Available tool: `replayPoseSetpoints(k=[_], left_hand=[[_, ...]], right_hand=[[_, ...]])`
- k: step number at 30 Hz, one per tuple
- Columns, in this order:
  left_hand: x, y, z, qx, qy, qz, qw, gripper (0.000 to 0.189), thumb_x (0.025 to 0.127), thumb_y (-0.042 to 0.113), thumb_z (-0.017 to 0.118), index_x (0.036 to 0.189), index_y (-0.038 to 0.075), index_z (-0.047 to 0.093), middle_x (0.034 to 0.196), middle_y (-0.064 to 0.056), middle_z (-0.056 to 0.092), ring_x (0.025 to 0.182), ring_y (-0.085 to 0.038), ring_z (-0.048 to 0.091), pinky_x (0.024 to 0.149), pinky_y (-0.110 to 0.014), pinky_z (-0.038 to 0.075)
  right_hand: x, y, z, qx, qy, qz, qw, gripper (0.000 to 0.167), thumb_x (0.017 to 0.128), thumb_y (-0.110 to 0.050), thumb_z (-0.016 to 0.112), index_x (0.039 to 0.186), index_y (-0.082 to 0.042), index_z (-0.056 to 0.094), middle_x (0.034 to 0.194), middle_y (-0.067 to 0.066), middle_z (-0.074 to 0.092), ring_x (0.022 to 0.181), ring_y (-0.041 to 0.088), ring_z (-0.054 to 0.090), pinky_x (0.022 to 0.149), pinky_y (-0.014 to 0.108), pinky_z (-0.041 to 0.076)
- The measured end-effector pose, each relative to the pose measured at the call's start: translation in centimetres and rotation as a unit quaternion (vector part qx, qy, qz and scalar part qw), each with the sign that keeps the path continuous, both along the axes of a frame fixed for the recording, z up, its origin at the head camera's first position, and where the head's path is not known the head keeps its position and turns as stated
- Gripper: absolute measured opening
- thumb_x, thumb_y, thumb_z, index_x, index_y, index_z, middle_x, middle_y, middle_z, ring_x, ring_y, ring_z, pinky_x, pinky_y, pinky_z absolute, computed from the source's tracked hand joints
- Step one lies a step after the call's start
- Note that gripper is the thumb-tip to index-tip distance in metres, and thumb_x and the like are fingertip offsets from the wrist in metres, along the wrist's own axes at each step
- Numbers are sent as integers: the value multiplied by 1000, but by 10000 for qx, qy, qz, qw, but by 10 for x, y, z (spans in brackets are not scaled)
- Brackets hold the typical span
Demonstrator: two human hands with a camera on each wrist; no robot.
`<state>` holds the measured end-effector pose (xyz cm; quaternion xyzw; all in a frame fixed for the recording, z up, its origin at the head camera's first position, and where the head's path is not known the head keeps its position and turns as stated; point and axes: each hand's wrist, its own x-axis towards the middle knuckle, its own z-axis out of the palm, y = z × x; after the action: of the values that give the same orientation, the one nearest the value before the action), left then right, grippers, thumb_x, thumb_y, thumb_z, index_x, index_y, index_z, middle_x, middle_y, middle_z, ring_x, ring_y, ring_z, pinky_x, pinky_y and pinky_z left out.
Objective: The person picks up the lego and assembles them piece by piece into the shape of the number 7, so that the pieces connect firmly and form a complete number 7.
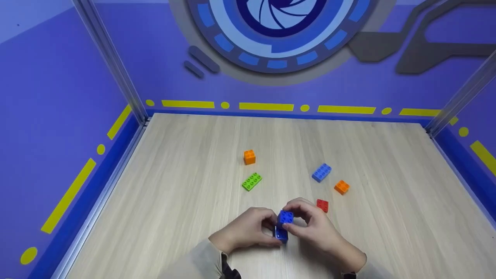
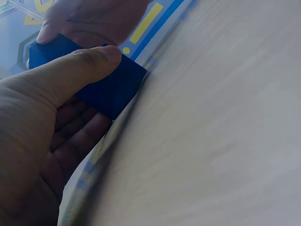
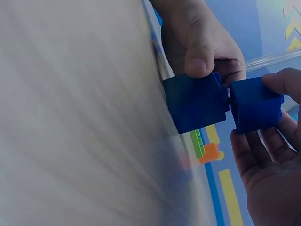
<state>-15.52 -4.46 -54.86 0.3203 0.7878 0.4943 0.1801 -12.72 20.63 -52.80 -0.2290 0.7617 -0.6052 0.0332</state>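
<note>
Low in the middle of the head view, two dark blue toy bricks are held one above the other. My left hand (image 1: 248,229) grips the lower blue brick (image 1: 281,235) at the table; its thumb lies across that brick's side in the left wrist view. Between thumb and fingers, my right hand (image 1: 318,229) pinches the upper blue brick (image 1: 286,217), whose studs face up. In the right wrist view the lower brick (image 3: 197,104) points its studs at the upper brick (image 3: 257,104). They sit very close, slightly tilted to each other; a narrow gap shows at one side.
Just beyond the right hand lies a red brick (image 1: 322,205). Farther right are an orange brick (image 1: 341,187) and a lighter blue brick (image 1: 321,173). A green brick (image 1: 252,181) and another orange brick (image 1: 249,157) lie ahead. Purple walls (image 1: 128,58) border the wooden table (image 1: 186,162).
</note>
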Motion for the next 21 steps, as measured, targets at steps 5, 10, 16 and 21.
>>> replayPoseSetpoints(k=[5,10,16,21], left_hand=[[0,0,-1,47,-50,-4,10000,35,86,23,101,112,12,79,110,7,84,100,6,75,100,-19,61],[0,0,-2,128,-156,-2,9998,36,86,24,102,113,13,80,110,8,83,100,5,75,100,-20,61],[-2,1,-4,167,-127,-31,9998,36,87,24,101,115,12,80,111,7,84,100,5,76,101,-20,61],[-3,1,-4,127,27,-59,9999,38,89,24,100,118,11,80,114,5,84,102,5,76,102,-20,61]], right_hand=[[0,1,-2,95,-94,-21,9999,29,96,-3,87,121,-6,74,120,13,71,112,9,71,103,21,60],[1,1,-3,99,-31,133,9999,28,96,-4,88,121,-8,74,120,16,71,111,10,70,103,23,61],[3,0,-6,-71,202,476,9986,29,95,-1,87,121,-7,76,119,20,71,115,8,69,105,23,61],[2,-2,-10,-195,496,690,9962,27,93,3,87,116,-6,76,117,21,72,115,8,69,107,24,61]])
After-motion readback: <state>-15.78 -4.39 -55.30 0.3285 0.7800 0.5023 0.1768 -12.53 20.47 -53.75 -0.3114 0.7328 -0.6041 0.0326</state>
